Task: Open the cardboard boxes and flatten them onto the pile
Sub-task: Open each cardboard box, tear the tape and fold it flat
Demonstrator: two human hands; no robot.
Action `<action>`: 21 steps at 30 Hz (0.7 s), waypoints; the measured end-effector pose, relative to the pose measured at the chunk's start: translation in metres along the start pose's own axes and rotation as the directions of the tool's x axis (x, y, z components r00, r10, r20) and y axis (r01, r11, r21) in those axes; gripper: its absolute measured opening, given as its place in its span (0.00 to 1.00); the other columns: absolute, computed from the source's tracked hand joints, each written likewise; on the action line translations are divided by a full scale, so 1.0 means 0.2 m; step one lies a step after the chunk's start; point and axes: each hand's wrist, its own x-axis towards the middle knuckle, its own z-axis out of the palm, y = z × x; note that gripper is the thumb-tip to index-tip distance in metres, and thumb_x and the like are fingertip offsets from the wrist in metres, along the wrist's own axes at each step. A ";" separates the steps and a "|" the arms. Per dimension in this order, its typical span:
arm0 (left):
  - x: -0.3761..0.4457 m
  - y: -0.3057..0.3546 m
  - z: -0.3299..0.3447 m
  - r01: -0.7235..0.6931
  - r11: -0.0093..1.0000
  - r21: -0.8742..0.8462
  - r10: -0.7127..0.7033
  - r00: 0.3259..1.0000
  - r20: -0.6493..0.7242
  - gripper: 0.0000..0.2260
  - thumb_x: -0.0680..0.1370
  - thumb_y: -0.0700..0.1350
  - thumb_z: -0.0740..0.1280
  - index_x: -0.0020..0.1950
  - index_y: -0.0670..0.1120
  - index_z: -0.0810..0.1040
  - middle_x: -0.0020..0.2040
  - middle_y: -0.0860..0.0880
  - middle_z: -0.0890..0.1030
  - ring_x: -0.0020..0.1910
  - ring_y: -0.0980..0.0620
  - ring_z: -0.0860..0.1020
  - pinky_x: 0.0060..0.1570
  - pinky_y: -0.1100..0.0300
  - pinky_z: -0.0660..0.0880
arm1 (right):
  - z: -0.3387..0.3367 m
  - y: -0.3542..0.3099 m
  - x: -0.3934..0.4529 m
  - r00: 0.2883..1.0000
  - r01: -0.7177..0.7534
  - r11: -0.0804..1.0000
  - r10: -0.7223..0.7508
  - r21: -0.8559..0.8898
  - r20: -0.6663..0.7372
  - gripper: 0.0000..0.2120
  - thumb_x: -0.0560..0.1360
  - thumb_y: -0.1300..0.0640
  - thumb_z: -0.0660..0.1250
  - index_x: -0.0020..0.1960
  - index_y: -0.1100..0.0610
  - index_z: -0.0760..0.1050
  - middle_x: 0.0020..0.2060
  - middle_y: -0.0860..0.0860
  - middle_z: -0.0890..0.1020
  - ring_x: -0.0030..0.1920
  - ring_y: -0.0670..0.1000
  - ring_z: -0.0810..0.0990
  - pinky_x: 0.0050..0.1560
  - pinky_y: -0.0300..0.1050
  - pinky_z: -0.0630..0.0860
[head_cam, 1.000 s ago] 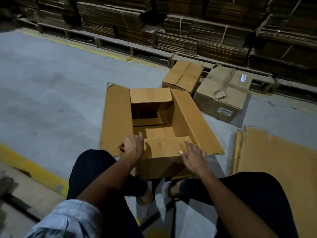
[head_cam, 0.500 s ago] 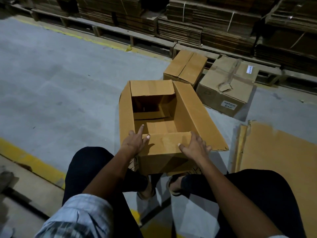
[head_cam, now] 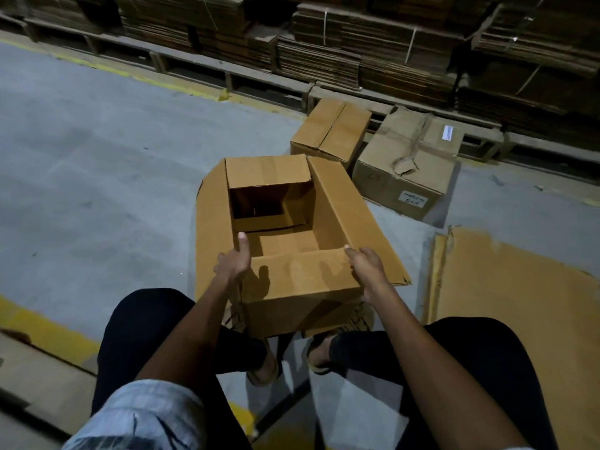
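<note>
Matt brown cardboard box (head_cam: 302, 280) on smooth, seemingly concrete floor (head_cam: 97, 177); pallets (head_cam: 233, 76) rough wood.

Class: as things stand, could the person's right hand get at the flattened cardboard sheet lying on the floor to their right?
Probably yes: the flattened cardboard sheet lies beside the right hand with nothing between them, though that hand now grips the open box.

Dim overhead light, wide-angle edge distortion

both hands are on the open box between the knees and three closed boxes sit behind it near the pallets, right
Not quite: the head view shows two closed boxes, a plain one and a labelled one, not three. The left hand and right hand are on the open box.
</note>
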 end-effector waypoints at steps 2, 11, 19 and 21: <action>-0.01 -0.02 -0.01 0.044 0.997 0.060 -0.048 0.997 0.062 0.63 0.60 0.84 0.35 0.77 0.40 0.64 0.79 0.35 0.57 0.77 0.32 0.57 0.74 0.34 0.56 | 0.01 0.01 -0.01 0.999 0.040 0.997 -0.042 -0.058 -0.026 0.33 0.77 0.40 0.68 0.77 0.51 0.65 0.70 0.54 0.74 0.67 0.58 0.74 0.68 0.58 0.74; -0.19 0.01 0.04 -0.022 0.928 0.372 -0.011 0.996 0.086 0.43 0.78 0.71 0.39 0.77 0.40 0.66 0.80 0.38 0.37 0.79 0.36 0.37 0.74 0.33 0.47 | -0.01 0.05 -0.11 0.985 0.173 0.869 -0.154 -0.463 0.079 0.30 0.81 0.49 0.67 0.78 0.56 0.63 0.72 0.58 0.73 0.71 0.58 0.73 0.64 0.46 0.71; -0.16 0.05 0.03 0.087 0.975 0.206 -0.107 0.990 0.090 0.44 0.77 0.73 0.42 0.79 0.40 0.61 0.78 0.40 0.29 0.77 0.38 0.30 0.75 0.34 0.42 | -0.01 0.08 -0.09 0.982 0.191 0.845 -0.165 -0.499 0.096 0.30 0.80 0.48 0.67 0.79 0.55 0.63 0.73 0.58 0.73 0.71 0.59 0.72 0.68 0.51 0.72; -0.13 0.01 0.05 0.005 0.937 0.348 -0.023 0.999 0.047 0.43 0.77 0.72 0.41 0.78 0.42 0.64 0.78 0.40 0.28 0.77 0.37 0.30 0.74 0.34 0.39 | -0.01 0.09 -0.06 0.981 0.193 0.824 -0.169 -0.533 0.093 0.31 0.80 0.46 0.68 0.78 0.54 0.63 0.72 0.58 0.73 0.70 0.59 0.72 0.69 0.54 0.72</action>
